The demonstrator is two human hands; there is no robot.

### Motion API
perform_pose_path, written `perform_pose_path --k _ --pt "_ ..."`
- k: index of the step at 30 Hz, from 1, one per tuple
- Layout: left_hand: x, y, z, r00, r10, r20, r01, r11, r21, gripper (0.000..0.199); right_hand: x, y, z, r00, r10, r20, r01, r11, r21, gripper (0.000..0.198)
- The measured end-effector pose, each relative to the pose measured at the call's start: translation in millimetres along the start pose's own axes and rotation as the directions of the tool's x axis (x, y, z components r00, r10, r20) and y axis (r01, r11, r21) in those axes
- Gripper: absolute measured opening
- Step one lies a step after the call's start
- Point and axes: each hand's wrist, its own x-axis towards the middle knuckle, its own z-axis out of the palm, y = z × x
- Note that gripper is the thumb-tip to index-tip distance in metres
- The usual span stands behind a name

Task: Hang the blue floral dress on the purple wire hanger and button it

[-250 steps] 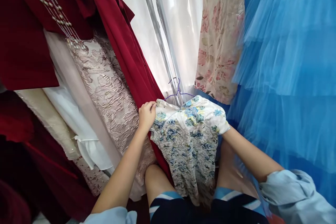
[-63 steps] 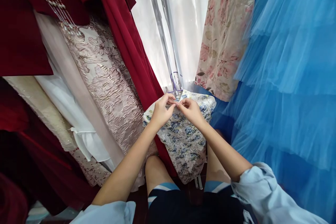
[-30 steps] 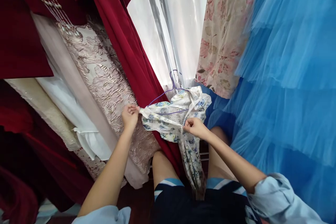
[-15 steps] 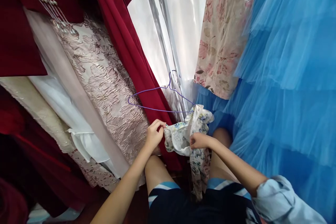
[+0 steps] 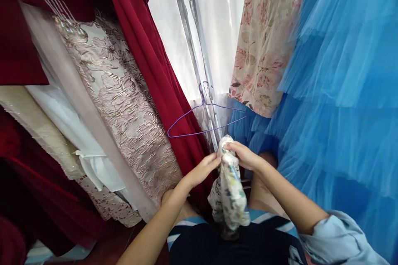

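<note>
A white garment (image 5: 231, 186) with a green, blue and yellow floral print hangs bunched between my knees. Near its top, my right hand (image 5: 244, 155) pinches the gathered cloth. From the other side my left hand (image 5: 205, 169) grips its edge, with the fingertips partly hidden against the fabric. Above both hands, a thin purple hanger (image 5: 186, 134) hangs bare in front of the metal poles, apart from the garment. What its hook rests on is hard to make out.
Dark red cloth (image 5: 146, 54), a pink brocade dress (image 5: 124, 103) and other gowns hang at the left. A pale floral dress (image 5: 264, 49) and a tiered blue tulle dress (image 5: 336, 103) hang at the right. Metal poles (image 5: 186, 25) stand before a white curtain (image 5: 224, 16).
The floral garment has come off the hanger's right end and moved down, bunching together. My hands have drawn close at its top. The freed hanger has tilted and swung right.
</note>
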Motion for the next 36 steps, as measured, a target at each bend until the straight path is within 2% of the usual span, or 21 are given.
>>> perform_pose_path --k 2,3,6,10,12,14,17,19,22,27,33,36 --pt "-10.7 -16.4 -1.5 0.982 -0.134 0.134 0.136 0.991 -0.009 0.044 -1.2 -10.8 -14.0 0.998 0.019 -0.056 -0.015 0.998 0.067 0.024" --pt "-16.1 -24.1 -5.2 0.974 -0.169 0.152 0.17 0.985 0.009 0.044 -0.3 -16.2 -21.8 0.996 0.012 -0.088 -0.004 0.996 0.092 0.022" --pt "-31.6 -38.6 -31.8 0.982 -0.181 0.054 0.17 0.973 0.158 0.044 9.2 -30.4 -47.7 0.97 -0.098 -0.221 0.112 0.992 0.055 0.021" --pt "-54.4 -29.2 -94.5 0.981 -0.129 -0.142 0.179 0.884 0.432 0.041 36.2 -35.7 -77.7 0.916 -0.245 -0.319 0.228 0.97 -0.088 0.016" --pt "-65.4 -16.2 -127.6 0.976 -0.045 -0.214 0.167 0.786 0.596 0.035 52.4 -31.1 -84.2 0.906 -0.327 -0.267 0.275 0.937 -0.214 0.015" --pt "-72.8 -2.8 -156.9 0.965 0.052 -0.257 0.171 0.621 0.765 0.029 67.2 -23.3 -84.3 0.906 -0.391 -0.163 0.312 0.876 -0.368 0.016" --pt "-73.1 12.6 -190.7 0.948 0.134 -0.288 0.22 0.376 0.9 0.026 82.4 -10.0 -77.7 0.926 -0.374 -0.044 0.282 0.767 -0.576 0.016" --pt "-65.9 19.9 -205.4 0.94 0.165 -0.3 0.236 0.322 0.917 0.024 86.5 -2.9 -72.7 0.94 -0.34 -0.027 0.247 0.731 -0.637 0.018" --pt "-48.0 28.5 -215.3 0.909 0.242 -0.34 0.244 0.352 0.904 0.02 85.4 2.7 -66.8 0.939 -0.343 -0.022 0.244 0.711 -0.659 0.023" --pt "-21.4 31.3 -216.8 0.811 0.324 -0.488 0.329 0.438 0.837 0.016 78.5 2.8 -59.3 0.934 -0.357 0.017 0.271 0.679 -0.682 0.026" --pt "-11.5 24.5 -220.7 0.788 0.317 -0.528 0.347 0.479 0.806 0.014 73.8 1.7 -54.8 0.924 -0.381 -0.028 0.241 0.637 -0.732 0.039" --pt "-6.2 35.7 -209.4 0.759 0.405 -0.509 0.307 0.467 0.829 0.016 69.8 1.6 -53.2 0.928 -0.367 -0.058 0.191 0.606 -0.772 0.036"
